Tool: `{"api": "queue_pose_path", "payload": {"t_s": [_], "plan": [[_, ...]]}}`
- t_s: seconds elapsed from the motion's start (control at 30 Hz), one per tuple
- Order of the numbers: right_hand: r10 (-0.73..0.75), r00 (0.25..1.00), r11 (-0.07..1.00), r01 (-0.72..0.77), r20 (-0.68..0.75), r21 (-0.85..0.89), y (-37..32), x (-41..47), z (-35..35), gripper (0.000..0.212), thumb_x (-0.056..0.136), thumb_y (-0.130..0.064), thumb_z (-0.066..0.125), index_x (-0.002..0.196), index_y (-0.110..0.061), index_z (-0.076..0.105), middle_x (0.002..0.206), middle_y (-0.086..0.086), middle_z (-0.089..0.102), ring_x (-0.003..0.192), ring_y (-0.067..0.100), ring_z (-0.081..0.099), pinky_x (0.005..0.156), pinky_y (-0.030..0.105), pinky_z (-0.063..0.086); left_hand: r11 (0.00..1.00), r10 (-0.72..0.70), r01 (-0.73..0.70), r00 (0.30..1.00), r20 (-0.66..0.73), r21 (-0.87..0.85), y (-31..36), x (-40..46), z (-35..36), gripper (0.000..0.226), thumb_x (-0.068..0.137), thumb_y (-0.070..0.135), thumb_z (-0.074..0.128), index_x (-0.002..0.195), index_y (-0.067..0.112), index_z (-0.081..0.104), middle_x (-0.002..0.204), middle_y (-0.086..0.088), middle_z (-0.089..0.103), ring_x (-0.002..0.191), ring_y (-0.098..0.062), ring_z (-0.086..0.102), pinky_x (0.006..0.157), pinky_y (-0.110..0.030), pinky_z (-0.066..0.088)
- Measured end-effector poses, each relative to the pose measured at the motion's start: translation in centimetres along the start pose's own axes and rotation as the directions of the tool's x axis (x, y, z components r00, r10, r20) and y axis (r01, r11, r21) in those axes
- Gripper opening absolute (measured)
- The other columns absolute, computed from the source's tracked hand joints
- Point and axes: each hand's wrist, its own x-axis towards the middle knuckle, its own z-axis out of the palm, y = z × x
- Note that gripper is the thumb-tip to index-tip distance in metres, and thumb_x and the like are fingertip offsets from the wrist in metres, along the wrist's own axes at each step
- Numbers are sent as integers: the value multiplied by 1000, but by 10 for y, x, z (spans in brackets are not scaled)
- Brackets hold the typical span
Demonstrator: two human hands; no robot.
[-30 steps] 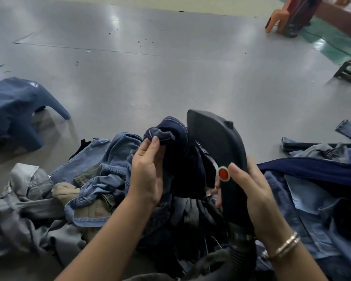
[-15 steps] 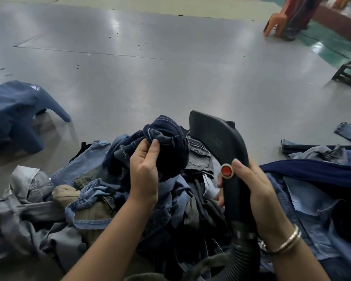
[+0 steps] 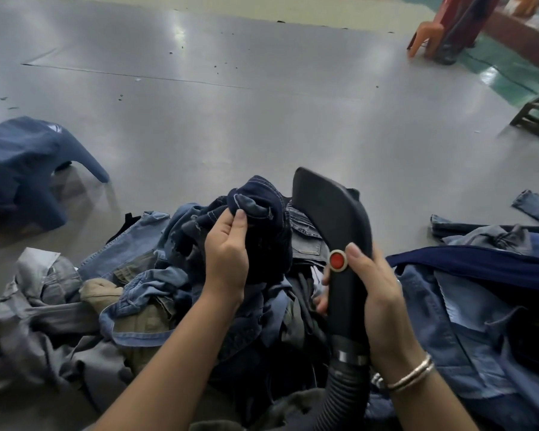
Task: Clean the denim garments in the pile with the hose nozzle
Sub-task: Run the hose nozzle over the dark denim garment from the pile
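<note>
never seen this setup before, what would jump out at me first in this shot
First the black hose nozzle at centre, gripped by the right hand with the thumb beside its red button. Just left of it, the left hand holds up a bunched dark navy denim garment above the denim pile that fills the foreground. A separate blue garment lies apart on the grey floor at far left.

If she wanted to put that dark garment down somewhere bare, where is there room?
Bare grey floor lies beyond the heaped denim pile, between the blue garment far left and the small dark stool far right. Near her it is crowded: clothes surround the left hand and right hand.
</note>
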Motion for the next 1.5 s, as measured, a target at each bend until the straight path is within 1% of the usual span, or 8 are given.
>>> {"api": "queue_pose_path", "payload": {"t_s": [0.13,0.53,0.7,0.87,1.0,1.2,1.43,1.5], "plan": [[98,987,991,-85,129,-100,2,-8,-4,34,75,-50,65,93,-20,62,71,12,61,48,31,56,46,34,48,999,12,-12,1000,0,42,1,2,-3,26,92,30,46,86,28,71,90,-5,71,91,-27,66,86,-44,53],[159,981,987,-161,109,12,4,-7,-6,43,74,-46,68,88,-8,55,70,17,58,46,30,54,46,34,48,999,-27,29,997,71,-41,-1,-2,0,33,100,17,41,92,24,72,94,-3,71,93,-20,67,78,-28,52],[52,996,983,-38,-79,178,4,16,-9,35,80,-38,61,91,-7,50,67,11,57,47,23,54,47,31,51,983,-103,125,982,158,-136,-4,-9,3,34,98,17,41,94,23,75,102,-7,73,101,-22,68,80,-29,54],[-39,985,977,72,-166,200,5,37,-29,39,79,-38,62,97,-6,48,67,9,58,46,23,56,44,27,49,855,-286,342,938,196,-390,5,4,-9,36,90,29,44,102,8,72,102,-11,71,96,-29,66,79,-36,56],[2,996,979,16,-86,202,22,38,-26,39,82,-32,58,107,-4,49,71,13,57,52,24,57,47,28,50,714,-396,470,882,255,-519,1,5,-9,53,99,29,31,87,7,78,91,-12,74,83,-25,72,66,-33,59],[-63,997,986,56,39,160,34,35,-4,37,86,-28,55,119,-12,52,72,11,61,50,25,57,49,30,51,563,-492,580,808,325,-589,-6,0,-2,40,90,30,44,106,1,66,103,-15,69,90,-30,69,76,-42,59],[-60,995,990,70,-81,125,32,40,8,32,86,-28,55,113,-12,53,77,12,59,50,22,56,44,28,48,635,-487,621,783,387,-460,-1,1,-16,70,80,53,51,130,3,53,123,-17,62,109,-32,62,92,-43,51],[-88,989,981,107,-121,159,25,43,4,26,86,-28,54,100,-7,49,71,11,56,46,23,52,44,27,47,769,-528,586,807,264,-253,5,9,-18,88,75,55,62,145,9,35,133,-16,54,115,-32,58,93,-45,51]]}}
